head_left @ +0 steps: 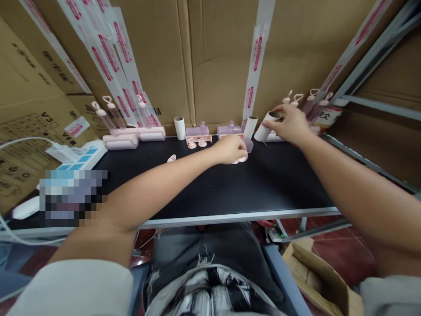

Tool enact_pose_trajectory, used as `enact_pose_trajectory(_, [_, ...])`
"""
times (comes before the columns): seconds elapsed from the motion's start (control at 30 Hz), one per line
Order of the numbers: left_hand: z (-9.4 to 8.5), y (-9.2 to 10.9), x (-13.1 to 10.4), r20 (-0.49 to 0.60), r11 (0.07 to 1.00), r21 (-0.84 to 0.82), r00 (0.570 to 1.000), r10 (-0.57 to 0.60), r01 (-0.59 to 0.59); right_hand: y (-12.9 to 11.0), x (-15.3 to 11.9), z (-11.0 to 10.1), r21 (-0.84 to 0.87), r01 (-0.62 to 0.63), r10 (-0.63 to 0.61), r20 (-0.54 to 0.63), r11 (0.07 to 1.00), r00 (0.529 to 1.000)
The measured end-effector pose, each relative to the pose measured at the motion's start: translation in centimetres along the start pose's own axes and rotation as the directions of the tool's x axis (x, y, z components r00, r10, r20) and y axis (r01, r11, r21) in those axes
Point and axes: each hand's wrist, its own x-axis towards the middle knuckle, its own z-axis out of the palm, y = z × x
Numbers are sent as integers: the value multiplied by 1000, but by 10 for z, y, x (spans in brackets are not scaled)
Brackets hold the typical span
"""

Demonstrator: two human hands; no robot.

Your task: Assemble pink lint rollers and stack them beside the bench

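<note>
My right hand (292, 123) is closed around the top of a white paper roll (262, 131), which tilts at the back of the black table. Its lower end looks close to the tabletop. My left hand (233, 149) is closed with bent fingers on a small pink plastic part (242, 156); its exact shape is mostly hidden. A translucent pinkish piece (248, 145) shows just behind that hand. Beside it stands another white roll (251, 127), upright. To the left are a pink plastic holder with a clear peg (203, 135) and a third white roll (179, 127).
Pink lint-roller-like pieces with heart-shaped handle ends (120, 138) stand at the back left, more at the back right. A small pink part (171, 158) lies alone. A power strip (80, 158) is at left. Cardboard (220, 66) walls the back; an opened carton (322, 276) is below right.
</note>
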Motion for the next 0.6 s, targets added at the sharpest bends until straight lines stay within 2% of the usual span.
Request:
enact_pose_trajectory(0.07, [22, 11, 23, -36, 999, 53, 999, -9, 11, 5, 7, 14, -118, -16, 22, 45, 993, 999])
enact_pose_trajectory(0.13, [41, 14, 39, -73, 992, 109, 996, -48, 56, 9, 10, 26, -167, -10, 27, 101, 986, 994])
enact_pose_trajectory(0.27, [62, 3, 52, -79, 966, 227, 991, -109, 124, 16, 9, 36, -208, 10, 21, 149, 978, 989])
enact_pose_trajectory(0.37, [64, -3, 50, -79, 930, 352, 994, -79, 103, 22, 7, 35, -227, 12, 22, 146, 974, 989])
enact_pose_trajectory(0.47, [61, 1, 46, -69, 899, 434, 997, -31, 58, 25, 7, 30, -235, 2, 38, 167, 972, 985])
enact_pose_trajectory(0.53, [54, 8, 44, -83, 903, 428, 997, -9, 44, 24, 3, 25, -223, -11, 49, 168, 975, 985])
enact_pose_trajectory(0.6, [39, 12, 40, -131, 912, 403, 991, -21, 73, 18, -6, 18, -207, 8, 14, 102, 978, 995])
